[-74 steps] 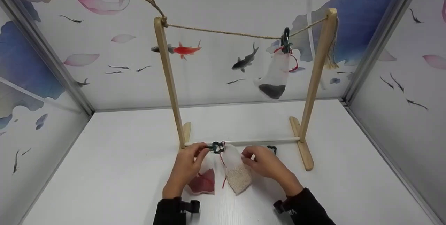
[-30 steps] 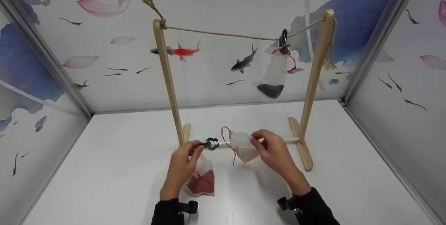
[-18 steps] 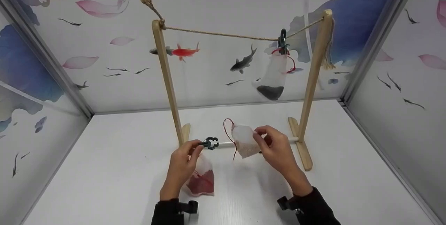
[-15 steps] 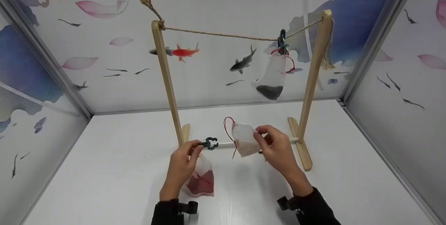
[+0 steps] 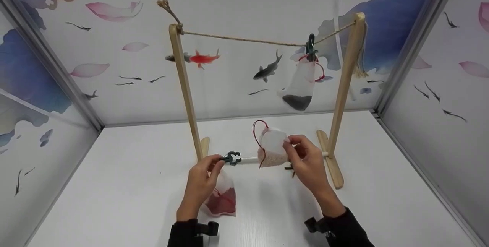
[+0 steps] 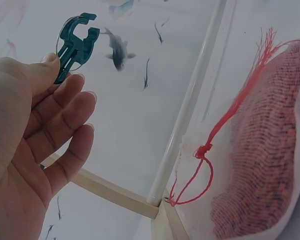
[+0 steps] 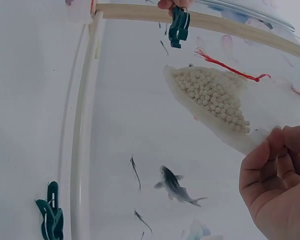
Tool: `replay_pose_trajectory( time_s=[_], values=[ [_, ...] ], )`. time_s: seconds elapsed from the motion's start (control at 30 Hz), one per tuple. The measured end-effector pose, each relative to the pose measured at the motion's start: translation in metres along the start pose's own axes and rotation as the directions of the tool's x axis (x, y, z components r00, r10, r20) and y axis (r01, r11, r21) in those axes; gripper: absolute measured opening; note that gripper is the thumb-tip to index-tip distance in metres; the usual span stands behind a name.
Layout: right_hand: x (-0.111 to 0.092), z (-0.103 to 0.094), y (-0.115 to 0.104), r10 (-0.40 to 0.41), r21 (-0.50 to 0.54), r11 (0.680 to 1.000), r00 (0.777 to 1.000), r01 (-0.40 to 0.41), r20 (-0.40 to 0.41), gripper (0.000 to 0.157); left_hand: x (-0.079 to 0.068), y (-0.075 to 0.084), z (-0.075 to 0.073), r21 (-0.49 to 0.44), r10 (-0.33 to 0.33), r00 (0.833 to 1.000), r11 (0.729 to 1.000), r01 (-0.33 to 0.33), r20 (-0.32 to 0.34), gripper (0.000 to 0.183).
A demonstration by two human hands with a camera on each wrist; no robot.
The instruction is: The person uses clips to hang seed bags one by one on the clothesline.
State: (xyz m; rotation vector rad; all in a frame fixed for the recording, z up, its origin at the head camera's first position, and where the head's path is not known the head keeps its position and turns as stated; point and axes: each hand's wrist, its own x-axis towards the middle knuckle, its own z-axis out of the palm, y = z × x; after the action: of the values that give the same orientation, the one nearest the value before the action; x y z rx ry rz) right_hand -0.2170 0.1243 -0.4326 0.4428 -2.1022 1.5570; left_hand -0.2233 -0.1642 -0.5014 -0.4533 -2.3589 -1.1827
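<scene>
My left hand (image 5: 199, 186) pinches a dark green plastic clip (image 5: 232, 158) by its handle end, its hooked mouth pointing right; the left wrist view shows the clip (image 6: 75, 50) between thumb and forefinger. To the right, my right hand (image 5: 310, 164) pinches the side of a white mesh drawstring bag (image 5: 274, 145), raised in front of the rack's white rod. Pale round beads fill part of the bag (image 7: 210, 95) in the right wrist view, and a red cord loops from its top. Clip and bag are apart. Beneath my left hand lies a mesh bag of red contents (image 5: 222, 201).
A wooden rack (image 5: 185, 86) stands on the white table (image 5: 126, 186), with a rope (image 5: 244, 40) strung between its posts. From it hangs a bag with dark contents (image 5: 298, 90), clipped at the top. Another green clip (image 7: 51, 215) lies on the table near the white rod (image 5: 250, 160).
The bead bag, at first low beside the clip, has been raised and drawn right by my right hand, turning as it rose. My left hand has shifted slightly left with the clip.
</scene>
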Motion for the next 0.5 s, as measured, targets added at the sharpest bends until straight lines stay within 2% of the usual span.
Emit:
replay_pose_trajectory(
  time_s=[0.13,0.27,0.5],
  values=[
    [-0.001,0.000,-0.005,0.023,0.025,0.999,1.000,-0.023,-0.003,0.013,0.000,0.000,0.000,-0.009,0.009,1.000,1.000,-0.009,-0.002,0.023],
    [-0.002,0.001,0.005,0.036,0.049,0.998,0.999,-0.037,0.007,0.013,0.000,0.001,-0.001,-0.010,0.009,1.000,1.000,-0.009,-0.004,0.021],
    [-0.003,0.000,0.011,0.035,0.221,0.974,0.998,-0.046,0.054,0.011,0.002,0.008,-0.002,-0.013,0.006,1.000,1.000,-0.006,0.001,0.020]
  ],
)
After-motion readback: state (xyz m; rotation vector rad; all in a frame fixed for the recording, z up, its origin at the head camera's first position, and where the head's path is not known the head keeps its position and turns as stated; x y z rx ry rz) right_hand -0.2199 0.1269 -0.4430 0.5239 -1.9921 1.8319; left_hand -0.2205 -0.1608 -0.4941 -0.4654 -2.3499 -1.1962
